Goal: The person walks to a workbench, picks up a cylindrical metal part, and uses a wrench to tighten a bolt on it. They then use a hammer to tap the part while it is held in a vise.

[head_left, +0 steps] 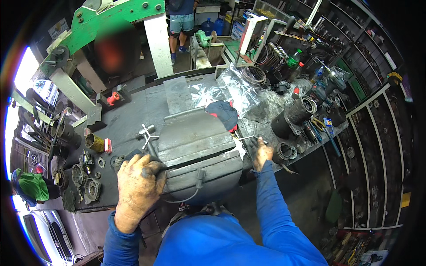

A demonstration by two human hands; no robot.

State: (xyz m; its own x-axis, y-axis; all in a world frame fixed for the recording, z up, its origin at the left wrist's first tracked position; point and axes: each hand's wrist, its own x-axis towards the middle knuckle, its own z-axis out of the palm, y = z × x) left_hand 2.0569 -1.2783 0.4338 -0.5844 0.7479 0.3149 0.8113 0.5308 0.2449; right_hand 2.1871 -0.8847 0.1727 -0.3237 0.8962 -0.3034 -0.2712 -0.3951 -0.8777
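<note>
A wide dark metal block [195,131] with a long slot across it, resembling a vise, lies in front of me. At its left end my left hand [140,181] is closed, with curled, grease-stained fingers, around something dark that they mostly hide. A cable with a dark connector [200,175] hangs on the block's near face. To the right, my right hand [263,155] reaches over the bench, fingers closed at the end of a thin metal rod [245,138]. Beyond the left hand lies a metal cross-handled tool [147,136].
Metal parts [92,188] and a yellowish can [94,142] crowd the bench's left. A dark cloth [223,114], clear plastic [239,88], a cylindrical housing [293,117] and a drill [336,80] lie right. A green-and-white frame [157,44] rises behind. Someone stands beyond [181,24].
</note>
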